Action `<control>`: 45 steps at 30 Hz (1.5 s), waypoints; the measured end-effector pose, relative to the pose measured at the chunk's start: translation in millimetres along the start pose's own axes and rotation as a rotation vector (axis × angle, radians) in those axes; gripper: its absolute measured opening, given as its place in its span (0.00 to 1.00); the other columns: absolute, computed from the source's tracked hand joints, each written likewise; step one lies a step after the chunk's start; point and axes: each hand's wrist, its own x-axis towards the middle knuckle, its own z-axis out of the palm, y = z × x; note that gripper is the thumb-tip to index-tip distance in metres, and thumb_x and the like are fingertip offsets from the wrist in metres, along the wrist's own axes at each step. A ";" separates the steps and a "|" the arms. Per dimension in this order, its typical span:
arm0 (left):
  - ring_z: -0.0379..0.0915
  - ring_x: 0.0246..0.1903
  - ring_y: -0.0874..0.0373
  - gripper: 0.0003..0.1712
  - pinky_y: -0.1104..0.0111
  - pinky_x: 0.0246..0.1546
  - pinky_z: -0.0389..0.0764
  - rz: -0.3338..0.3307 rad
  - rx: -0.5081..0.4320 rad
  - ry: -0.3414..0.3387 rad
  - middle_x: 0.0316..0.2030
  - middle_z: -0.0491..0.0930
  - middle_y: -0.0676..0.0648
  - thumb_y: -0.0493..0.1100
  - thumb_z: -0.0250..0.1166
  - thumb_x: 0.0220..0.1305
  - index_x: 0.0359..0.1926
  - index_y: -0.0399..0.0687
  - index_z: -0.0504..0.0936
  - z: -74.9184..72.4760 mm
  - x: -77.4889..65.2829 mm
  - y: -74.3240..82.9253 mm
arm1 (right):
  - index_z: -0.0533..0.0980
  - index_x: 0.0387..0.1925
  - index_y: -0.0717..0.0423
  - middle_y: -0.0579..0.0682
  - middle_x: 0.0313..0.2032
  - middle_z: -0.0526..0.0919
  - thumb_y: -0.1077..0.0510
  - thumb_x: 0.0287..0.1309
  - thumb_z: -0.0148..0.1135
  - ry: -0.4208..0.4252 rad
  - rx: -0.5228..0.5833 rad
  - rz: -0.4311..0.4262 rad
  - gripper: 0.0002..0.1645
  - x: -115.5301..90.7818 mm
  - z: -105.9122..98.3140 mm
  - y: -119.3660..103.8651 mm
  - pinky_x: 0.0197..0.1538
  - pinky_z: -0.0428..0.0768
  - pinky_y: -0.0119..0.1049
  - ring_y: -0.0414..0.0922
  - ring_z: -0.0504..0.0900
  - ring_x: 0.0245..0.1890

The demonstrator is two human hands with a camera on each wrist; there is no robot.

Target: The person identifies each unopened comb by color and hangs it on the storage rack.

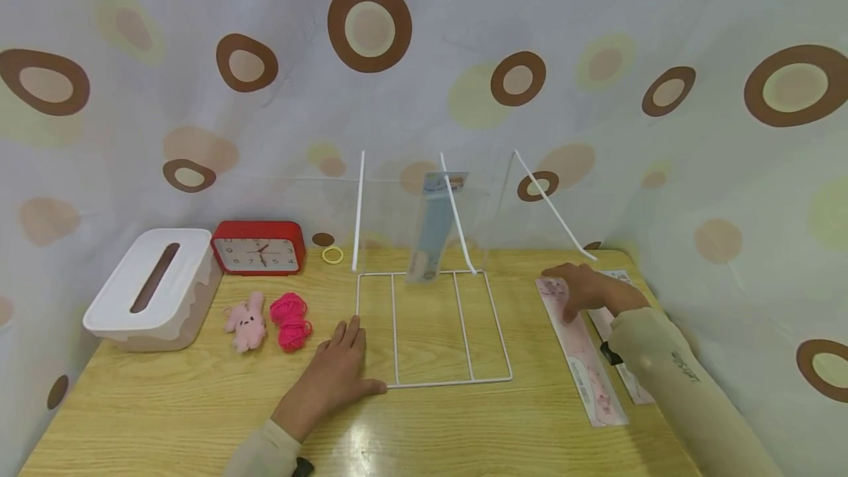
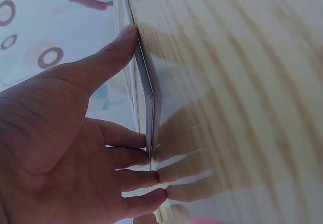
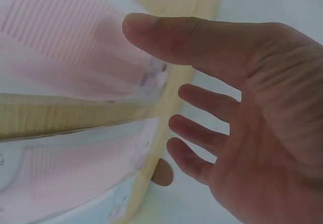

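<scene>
My left hand (image 1: 334,370) rests by the front left corner of a white wire rack (image 1: 450,383), fingers spread. Its thumb and fingertips touch the rack's edge in the left wrist view. A blue packaged comb (image 1: 433,223) stands tilted at the back of the rack. To the right, my right hand (image 1: 586,290) reaches over the top end of a pink packaged comb (image 1: 579,352), thumb and fingers apart with nothing between them. Another pink packaged comb (image 1: 636,381) lies beside it, partly hidden by the sleeve. A bluish package corner (image 3: 121,199) shows past it.
Left of the rack lie a skein of pink yarn (image 1: 290,322) and a pink plush toy (image 1: 247,324). Behind them stand a red clock (image 1: 258,247) and a white tissue box (image 1: 152,285). A yellow ring (image 1: 333,255) lies near the table's back edge.
</scene>
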 end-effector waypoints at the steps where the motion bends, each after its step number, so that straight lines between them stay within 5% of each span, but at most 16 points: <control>1: 0.47 0.73 0.32 0.58 0.40 0.65 0.62 0.001 -0.002 -0.001 0.74 0.52 0.29 0.61 0.75 0.54 0.69 0.23 0.63 0.0 0.0 -0.1 | 0.62 0.71 0.65 0.74 0.69 0.58 0.66 0.38 0.80 0.002 -0.010 -0.002 0.57 1.3 1.4 3.2 0.55 0.69 0.71 0.80 0.47 0.67; 8: 0.46 0.74 0.32 0.57 0.41 0.66 0.61 0.008 -0.008 -0.005 0.74 0.52 0.29 0.61 0.74 0.55 0.70 0.23 0.62 1.1 0.9 -0.7 | 0.63 0.70 0.67 0.76 0.68 0.60 0.61 0.36 0.82 0.027 -0.062 0.005 0.58 8.0 7.3 20.9 0.58 0.64 0.74 0.80 0.52 0.65; 17: 0.46 0.74 0.33 0.58 0.41 0.66 0.61 0.006 -0.016 -0.008 0.75 0.51 0.30 0.63 0.73 0.55 0.70 0.24 0.62 0.1 0.5 0.8 | 0.64 0.69 0.66 0.80 0.64 0.60 0.56 0.35 0.84 0.037 -0.108 0.053 0.58 10.9 8.3 26.9 0.52 0.70 0.72 0.78 0.57 0.62; 32: 0.46 0.74 0.33 0.58 0.42 0.66 0.61 0.003 0.004 -0.002 0.75 0.51 0.31 0.63 0.73 0.54 0.70 0.24 0.63 1.3 1.3 0.4 | 0.63 0.60 0.55 0.75 0.53 0.63 0.51 0.29 0.88 0.115 -0.038 0.041 0.56 7.8 10.6 35.5 0.46 0.74 0.67 0.71 0.64 0.53; 39: 0.46 0.74 0.33 0.57 0.41 0.66 0.62 0.005 0.001 -0.003 0.75 0.52 0.30 0.62 0.74 0.54 0.69 0.24 0.63 -1.0 1.0 0.1 | 0.61 0.55 0.56 0.70 0.46 0.67 0.51 0.27 0.88 0.150 -0.018 -0.021 0.55 9.2 11.1 37.9 0.43 0.75 0.60 0.65 0.68 0.46; 45: 0.47 0.73 0.32 0.57 0.41 0.65 0.63 0.006 0.004 -0.009 0.74 0.53 0.29 0.62 0.74 0.54 0.69 0.23 0.63 -3.3 -0.2 0.9 | 0.58 0.52 0.60 0.58 0.34 0.71 0.59 0.35 0.84 0.098 0.161 -0.051 0.49 5.4 4.4 34.3 0.37 0.70 0.43 0.51 0.69 0.33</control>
